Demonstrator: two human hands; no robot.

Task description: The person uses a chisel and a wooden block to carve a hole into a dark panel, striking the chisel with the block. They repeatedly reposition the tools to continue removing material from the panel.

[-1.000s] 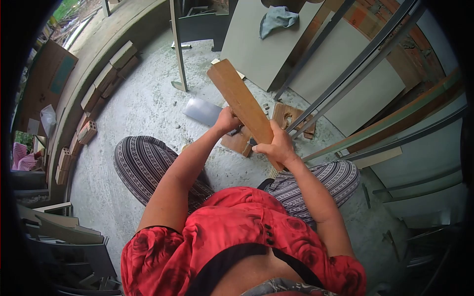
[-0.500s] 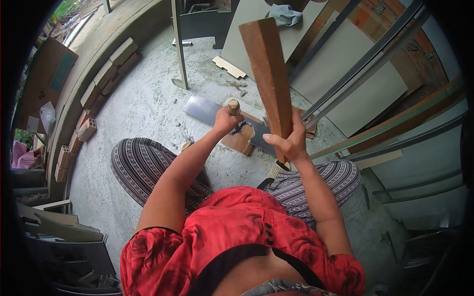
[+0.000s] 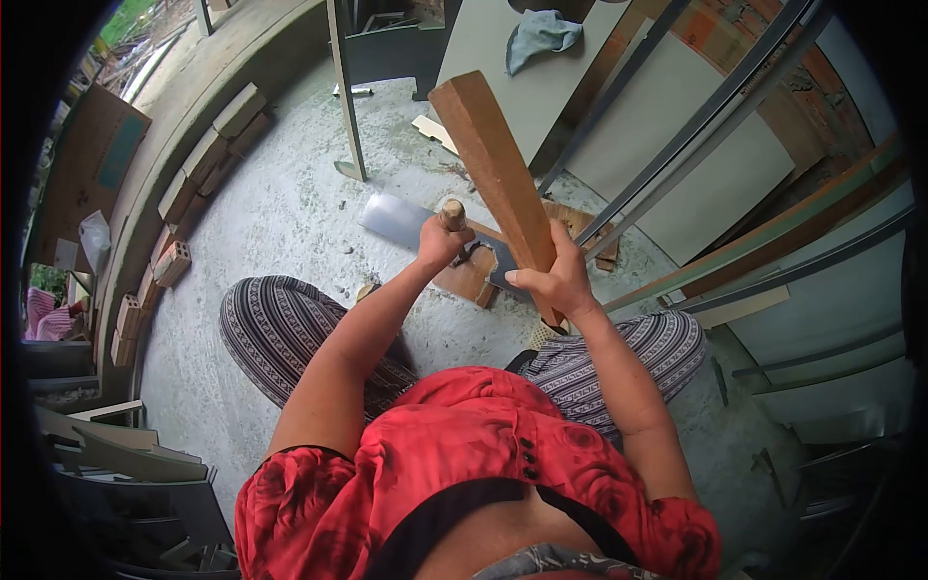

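My left hand point(image 3: 443, 244) is closed around an upright wooden-handled tool point(image 3: 452, 211); its lower end is mostly hidden by the fist. Below it lies a long grey sheet point(image 3: 394, 217) with a ragged cut-out edge, resting over a brown wooden board point(image 3: 471, 280) on the floor. My right hand point(image 3: 561, 280) grips the narrower lower end of a thick, squared wooden club point(image 3: 495, 159). The club leans up and to the left, its broad end higher than the tool's handle and apart from it.
Bricks point(image 3: 205, 159) line the low ledge on the left. A thin post point(image 3: 346, 106) stands ahead. Large pale panels point(image 3: 677, 145) and long metal bars point(image 3: 710, 121) lean on the right, with a blue cloth point(image 3: 543, 39) on one panel. Scrap pieces point(image 3: 145, 483) are stacked at lower left.
The wooden club in my right hand has tipped left and its top has come lower. My left hand, the tool and the grey sheet have stayed almost in place.
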